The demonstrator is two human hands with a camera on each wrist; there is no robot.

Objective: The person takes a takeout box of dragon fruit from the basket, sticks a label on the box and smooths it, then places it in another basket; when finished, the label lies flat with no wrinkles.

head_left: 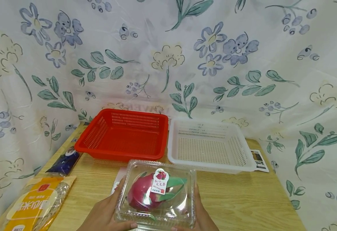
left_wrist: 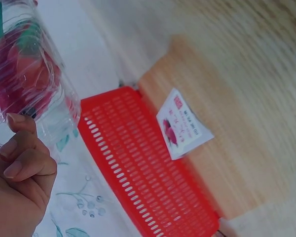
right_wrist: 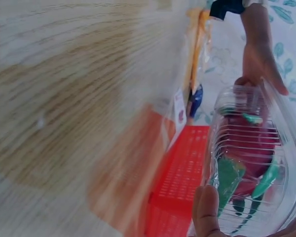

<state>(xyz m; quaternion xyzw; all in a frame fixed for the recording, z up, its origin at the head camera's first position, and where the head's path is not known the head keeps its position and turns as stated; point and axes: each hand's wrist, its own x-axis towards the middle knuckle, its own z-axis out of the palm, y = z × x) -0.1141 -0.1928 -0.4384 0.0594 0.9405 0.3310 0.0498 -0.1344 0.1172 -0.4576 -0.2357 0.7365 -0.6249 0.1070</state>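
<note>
Both of my hands hold a clear plastic clamshell box (head_left: 183, 208) above the table's front, its labelled lid tilted toward me. Inside lies a pink dragon fruit (head_left: 138, 195) with green leaf tips, partly covered by a white printed sticker (head_left: 160, 181). The left hand (head_left: 103, 210) grips the box's left side, thumb along the near edge; the left wrist view shows curled fingers (left_wrist: 24, 168) under it. On the opposite side, the right hand (head_left: 203, 213) holds the box, its fingers (right_wrist: 207, 210) against the wall in the right wrist view.
Behind the box stand a red basket (head_left: 128, 155) and a white basket (head_left: 211, 166). Left lie a yellow food bag (head_left: 32, 205) and a dark blue packet (head_left: 64, 162). A white dragon-fruit card (left_wrist: 180, 126) stands near the red basket; another card (head_left: 260, 160) lies right.
</note>
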